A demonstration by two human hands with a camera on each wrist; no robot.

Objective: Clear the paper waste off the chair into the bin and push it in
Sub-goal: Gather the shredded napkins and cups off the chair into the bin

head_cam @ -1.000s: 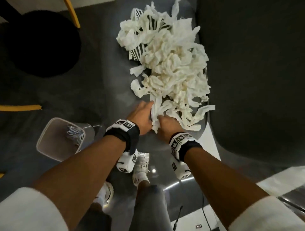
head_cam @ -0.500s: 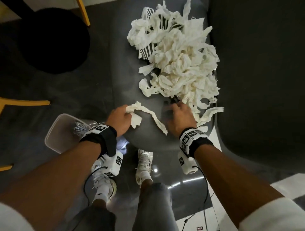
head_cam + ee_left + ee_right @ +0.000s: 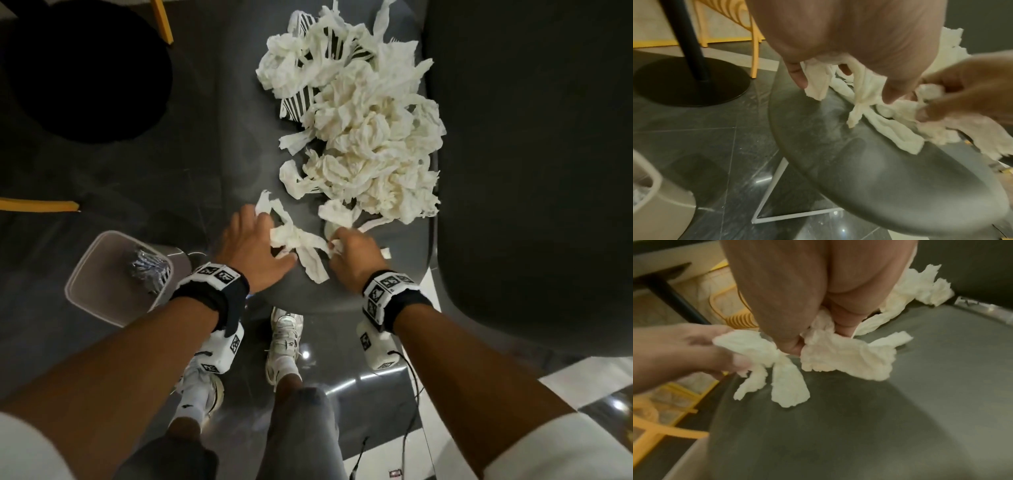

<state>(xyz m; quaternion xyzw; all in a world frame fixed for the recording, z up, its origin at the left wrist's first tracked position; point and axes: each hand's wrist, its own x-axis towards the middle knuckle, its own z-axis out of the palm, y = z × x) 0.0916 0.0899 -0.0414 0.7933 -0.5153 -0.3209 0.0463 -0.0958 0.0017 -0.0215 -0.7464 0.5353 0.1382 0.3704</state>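
A big pile of crumpled white paper strips (image 3: 363,137) lies on the dark grey chair seat (image 3: 236,137), partly over a black-and-white striped sheet (image 3: 301,99). At the pile's near edge, my left hand (image 3: 270,236) grips a bunch of loose strips (image 3: 857,91) that hang onto the seat (image 3: 859,162). Close to its right, my right hand (image 3: 337,245) is curled round a wad of paper (image 3: 840,356) on the seat (image 3: 859,426). The beige bin (image 3: 78,270) stands on the floor to the left, holding crumpled striped waste (image 3: 147,270).
The chair's dark back (image 3: 531,137) rises on the right. A black round table base (image 3: 85,68) and yellow chair legs (image 3: 162,20) stand on the dark tiled floor at the far left. My shoes (image 3: 284,339) are under the seat's front edge.
My left hand drew strips out of the pile's near edge toward the left. The hands now sit closer together, each holding paper. The pile itself has not shifted.
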